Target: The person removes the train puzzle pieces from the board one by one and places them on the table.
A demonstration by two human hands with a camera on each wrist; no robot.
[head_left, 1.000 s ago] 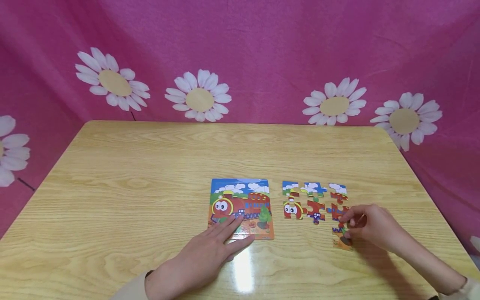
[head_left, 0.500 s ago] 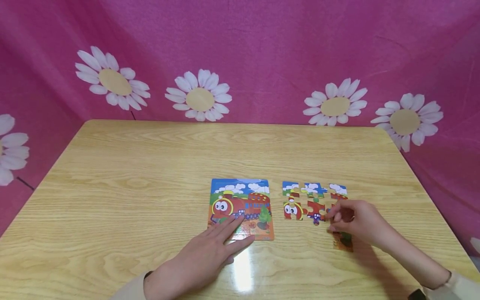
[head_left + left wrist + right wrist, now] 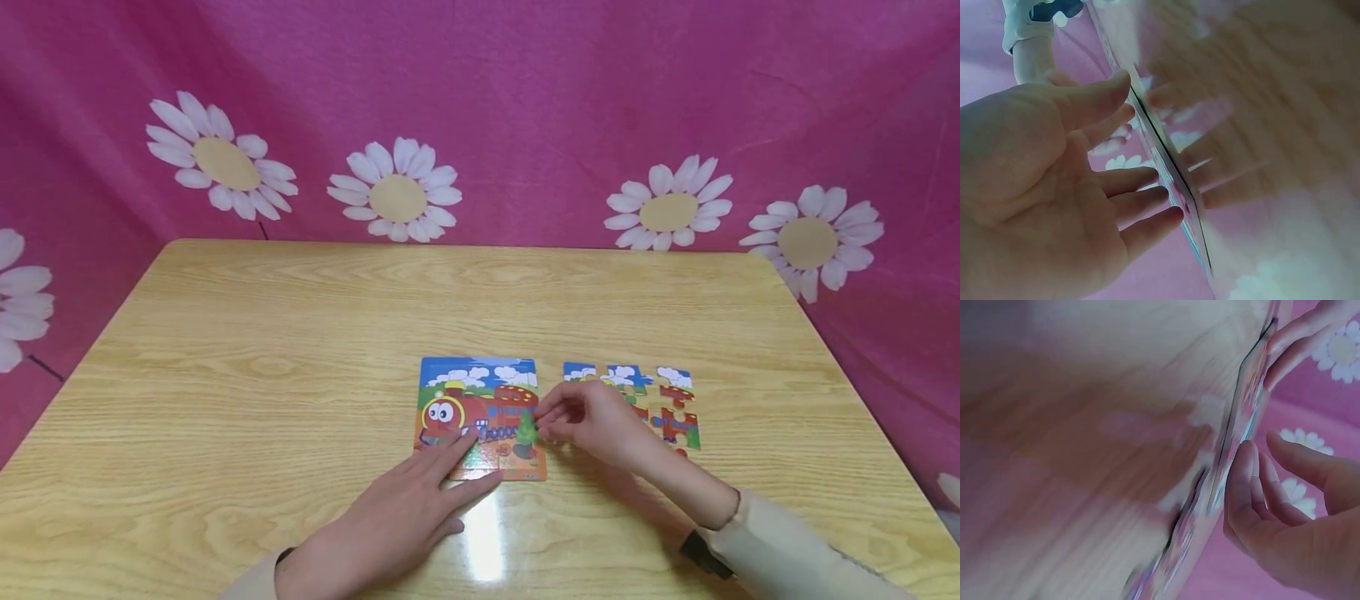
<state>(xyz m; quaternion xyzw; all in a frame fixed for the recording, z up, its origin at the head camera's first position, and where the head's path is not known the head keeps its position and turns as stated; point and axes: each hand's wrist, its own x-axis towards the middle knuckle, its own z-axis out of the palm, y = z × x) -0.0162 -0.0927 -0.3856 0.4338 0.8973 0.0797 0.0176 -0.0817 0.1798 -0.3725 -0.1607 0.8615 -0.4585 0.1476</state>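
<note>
A square puzzle board with a cartoon red train and a green tree lies flat on the table. My left hand rests on its lower left part with straight fingers, covering that corner. At the board's right edge is my right hand, fingers loosely bent. In the right wrist view a gap shows between thumb and fingers, and no piece is visible in it. Several loose puzzle pieces lie in rows to the right of the board. The right hand and forearm hide part of them.
The wood-grain table extends around the board on all sides. A pink cloth with white daisies hangs behind it. Light glares off the tabletop below the board.
My right hand has moved left from the right column of loose pieces, across the other pieces, to the board's right edge. My left hand has stayed on the board.
</note>
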